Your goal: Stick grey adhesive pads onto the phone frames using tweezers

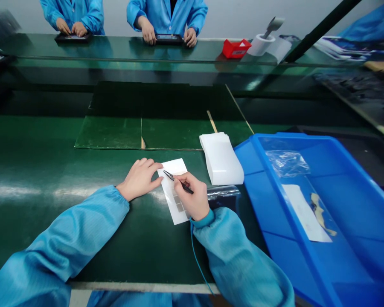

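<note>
A white sheet (174,170) with small grey patches lies on the green bench in front of me. My left hand (139,178) rests on the bench with its fingers pressed on the sheet's left edge, holding it down. My right hand (192,195) is closed on thin black tweezers (176,180), whose tip points up-left over the sheet. Both arms wear blue sleeves.
A stack of white pieces (221,158) lies right of the sheet. A big blue bin (355,179) at the right holds a plastic bag and a white sheet. Two people in blue across the far bench (121,47) handle dark tablets; a red tray (236,48) stands there.
</note>
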Motion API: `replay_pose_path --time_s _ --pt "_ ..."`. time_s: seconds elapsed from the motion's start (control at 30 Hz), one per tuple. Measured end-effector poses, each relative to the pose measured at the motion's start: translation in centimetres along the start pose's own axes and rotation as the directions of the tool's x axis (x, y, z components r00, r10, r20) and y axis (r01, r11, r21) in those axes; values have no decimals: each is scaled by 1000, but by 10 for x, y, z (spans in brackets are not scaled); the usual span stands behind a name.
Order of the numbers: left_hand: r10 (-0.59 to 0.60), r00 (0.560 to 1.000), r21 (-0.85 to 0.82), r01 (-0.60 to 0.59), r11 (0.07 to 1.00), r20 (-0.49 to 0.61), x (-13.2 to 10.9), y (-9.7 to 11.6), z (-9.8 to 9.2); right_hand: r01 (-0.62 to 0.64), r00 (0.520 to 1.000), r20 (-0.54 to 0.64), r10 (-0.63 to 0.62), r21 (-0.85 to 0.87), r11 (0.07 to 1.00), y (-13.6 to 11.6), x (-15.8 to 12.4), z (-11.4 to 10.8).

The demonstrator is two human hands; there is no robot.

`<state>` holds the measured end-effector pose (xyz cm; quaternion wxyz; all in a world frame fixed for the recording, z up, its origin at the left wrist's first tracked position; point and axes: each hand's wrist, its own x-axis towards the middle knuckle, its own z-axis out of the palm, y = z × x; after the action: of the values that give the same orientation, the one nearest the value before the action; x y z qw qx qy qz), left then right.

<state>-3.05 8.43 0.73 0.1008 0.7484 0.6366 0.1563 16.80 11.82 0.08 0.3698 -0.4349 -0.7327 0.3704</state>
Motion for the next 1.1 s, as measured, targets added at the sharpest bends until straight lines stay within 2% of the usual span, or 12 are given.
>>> replay_pose_path --time_s 0.13,0.2,0.37,0.57,0.83,1.1 --pt "1 1000 2 -1 1000 0 0 -1 0 -10 991 -137 2 -57 998 0 -3 1" --pt "-3 1000 2 3 1000 3 0 -1 1 -24 986 -164 10 -83 996 0 -5 1" --pt "-3 1000 2 3 1000 10 0 -2 2 -33 990 -143 21 -84 996 2 -5 1" --pt "-1 1000 17 1 1000 5 -1 -2 2 -108 990 -77 117 119 987 4 1 1" --pt "1 1000 18 -1 1000 -6 0 -2 2 -34 999 -7 34 -5 999 3 0 3" --pt "-10 999 -51 8 999 -42 -5 -2 1 -10 998 -55 10 -3 1000 3 3 4"
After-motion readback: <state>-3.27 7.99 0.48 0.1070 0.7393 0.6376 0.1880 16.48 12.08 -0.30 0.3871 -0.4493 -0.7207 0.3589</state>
